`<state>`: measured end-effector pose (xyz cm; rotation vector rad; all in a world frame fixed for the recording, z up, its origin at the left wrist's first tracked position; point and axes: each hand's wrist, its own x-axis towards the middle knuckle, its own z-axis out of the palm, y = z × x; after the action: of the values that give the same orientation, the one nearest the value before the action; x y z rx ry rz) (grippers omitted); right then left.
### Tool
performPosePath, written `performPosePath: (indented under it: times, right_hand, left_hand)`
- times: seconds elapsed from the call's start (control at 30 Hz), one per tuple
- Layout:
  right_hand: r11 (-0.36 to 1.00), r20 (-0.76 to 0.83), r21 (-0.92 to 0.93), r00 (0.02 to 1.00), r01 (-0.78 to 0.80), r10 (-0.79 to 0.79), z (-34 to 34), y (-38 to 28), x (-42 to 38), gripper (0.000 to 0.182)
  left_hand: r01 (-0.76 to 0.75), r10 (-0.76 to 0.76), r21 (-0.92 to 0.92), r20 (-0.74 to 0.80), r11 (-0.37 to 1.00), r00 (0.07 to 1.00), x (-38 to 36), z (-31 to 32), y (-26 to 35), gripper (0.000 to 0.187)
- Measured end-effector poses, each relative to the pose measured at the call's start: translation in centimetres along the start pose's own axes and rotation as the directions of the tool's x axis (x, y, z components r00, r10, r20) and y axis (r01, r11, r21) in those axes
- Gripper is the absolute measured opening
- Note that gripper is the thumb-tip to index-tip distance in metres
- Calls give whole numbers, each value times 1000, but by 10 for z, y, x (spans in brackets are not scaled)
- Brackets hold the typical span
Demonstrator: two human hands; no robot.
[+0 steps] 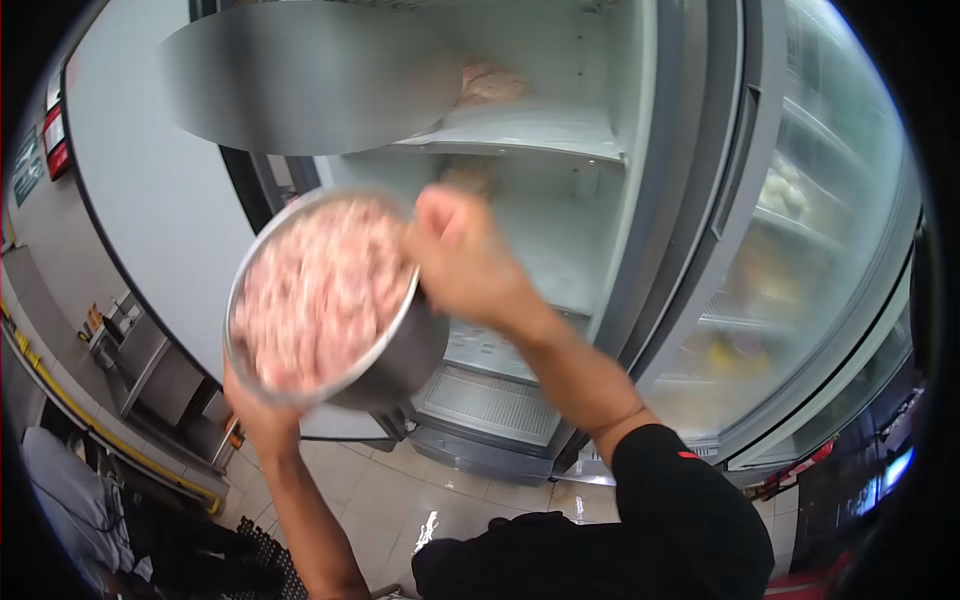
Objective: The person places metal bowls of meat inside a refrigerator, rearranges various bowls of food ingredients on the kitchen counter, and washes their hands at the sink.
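Observation:
A round metal pot [405,355] is held up in front of the fridge, tilted toward me. Raw pink meat in small pieces [320,290] fills it nearly to the rim; motion smears its detail. My right hand [465,260] is closed at the pot's right rim, perhaps on a handle that its fingers hide. From below left, my left hand [262,405] supports the pot's lower side, its fingers mostly hidden behind it. Behind the pot, the fridge [545,225] stands open, with pale pink meat [490,83] on its upper shelf.
The fridge's open door [150,160] is at left, and a glass-doored fridge section [800,220] at right. A person in a grey top [75,490] is at lower left, near a steel counter [165,365]. A grey blur covers part of the upper shelf. Tiled floor [385,510] lies below.

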<state>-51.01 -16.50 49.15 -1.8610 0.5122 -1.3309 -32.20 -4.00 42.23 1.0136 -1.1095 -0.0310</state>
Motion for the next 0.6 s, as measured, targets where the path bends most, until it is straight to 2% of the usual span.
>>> performPosePath:
  times: [0.07,0.1,0.17,0.2,0.23,0.3,0.33,0.37,0.43,0.47,0.5,0.57,0.6]
  right_hand:
    - [999,-136,35,990,34,-29,-43,-27,22,29]
    - [1000,-208,-24,978,17,-21,-57,-46,30,20]
    - [991,-321,-3,938,135,-129,-83,-59,55,19]
    - [989,-377,-26,915,149,-147,-93,-65,66,19]
    - [985,-429,-52,887,167,-173,-104,-73,78,19]
    - [981,-472,-163,864,108,-173,-130,-76,105,18]
    - [988,-526,-156,845,9,-91,-124,-89,101,16]
    - [985,-538,-174,837,11,-105,-125,-89,106,16]
    - [980,-630,-175,776,-99,-34,-135,-82,120,17]
    - [987,-637,-158,767,-29,-79,-143,-71,130,17]
    - [984,-639,-177,763,-23,-97,-144,-65,133,17]
    - [980,-735,-169,676,-106,-53,-151,-56,143,34]
    - [977,-734,-185,676,-108,-65,-153,-52,145,34]
  left_hand:
    - [-84,99,-130,114,988,989,48,47,13,95]
    - [-105,153,-279,155,954,976,69,69,24,94]
    - [-90,159,-264,253,960,954,111,97,30,87]
    - [-162,226,-247,258,955,939,128,112,32,81]
    - [-175,273,-341,265,924,925,143,132,34,76]
    - [-125,276,-418,324,900,905,177,164,19,72]
    - [-90,250,-411,352,907,902,189,179,11,71]
    - [-68,234,-408,371,910,899,202,194,5,70]
    - [-41,263,-464,425,885,866,218,221,-13,69]
    - [-24,294,-499,470,866,832,225,229,-15,69]
    - [-6,279,-468,516,884,810,226,230,-12,66]
    - [-23,298,-453,547,891,782,239,254,-29,64]
    - [11,252,-409,583,913,772,241,258,-29,65]
